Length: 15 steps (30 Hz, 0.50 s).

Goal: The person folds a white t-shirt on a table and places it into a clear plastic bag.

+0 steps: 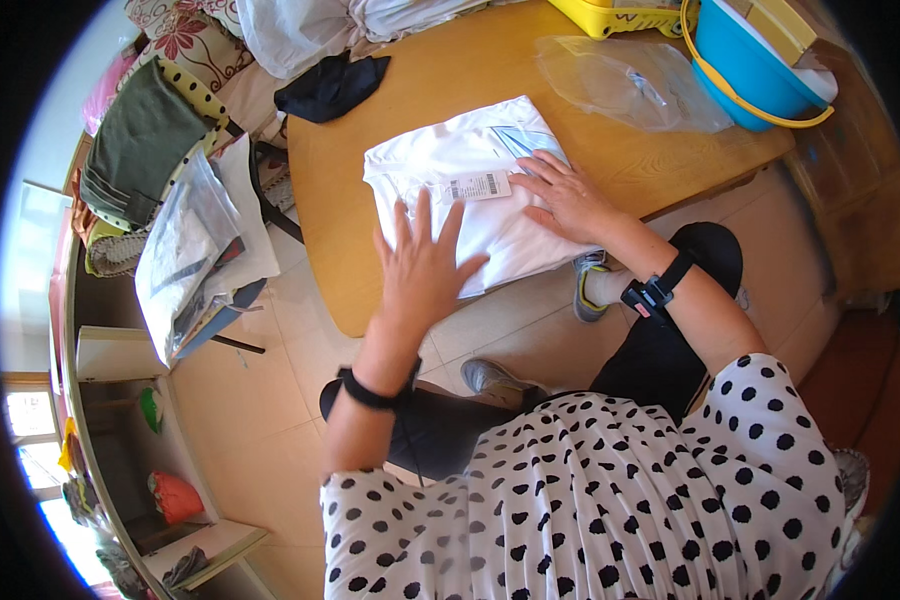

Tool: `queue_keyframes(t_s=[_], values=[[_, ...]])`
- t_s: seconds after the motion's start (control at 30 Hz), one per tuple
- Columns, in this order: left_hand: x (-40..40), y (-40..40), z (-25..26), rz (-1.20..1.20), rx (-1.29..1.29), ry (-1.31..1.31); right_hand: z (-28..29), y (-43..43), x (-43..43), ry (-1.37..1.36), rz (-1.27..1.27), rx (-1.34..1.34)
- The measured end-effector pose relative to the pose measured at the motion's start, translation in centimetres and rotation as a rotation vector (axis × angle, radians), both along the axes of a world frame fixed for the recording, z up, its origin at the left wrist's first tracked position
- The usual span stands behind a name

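A folded white garment [420, 157] with a pale blue print lies at the near edge of the wooden table [450, 67], partly overhanging it. On top of the garment rests a white paper tag [487, 185] bearing barcodes and writing. My left hand [424, 266] is over its left part, fingers spread and holding nothing; whether the palm touches the cloth I cannot tell. My right hand [566, 195] lies on the right part with fingers apart, its fingertips beside the tag and the blue print.
A clear plastic bag [622, 82] lies near a blue bucket [750, 71] and a yellow container [607, 19]. Black cloth [334, 86] sits at the far left of the table. The chair at left holds dark green cloth [154, 139] and plastic-bagged items [195, 247].
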State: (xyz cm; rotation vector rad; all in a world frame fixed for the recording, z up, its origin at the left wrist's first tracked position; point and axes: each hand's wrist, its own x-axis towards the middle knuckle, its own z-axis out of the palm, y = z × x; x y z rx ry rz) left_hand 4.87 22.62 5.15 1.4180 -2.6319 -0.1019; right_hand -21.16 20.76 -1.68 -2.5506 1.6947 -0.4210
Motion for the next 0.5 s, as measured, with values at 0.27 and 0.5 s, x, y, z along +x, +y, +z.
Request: queue_keyframes(t_s=[0.27,0.5], values=[[1.0,-5.1,-4.3,-0.124,0.211,-0.073,-0.4,0.2,0.6,0.027,-0.054,-0.056],[3.4,-11.6,-5.0,0.025,0.183,-0.095,0.1,0.3,1.0,0.044,-0.055,-0.036]])
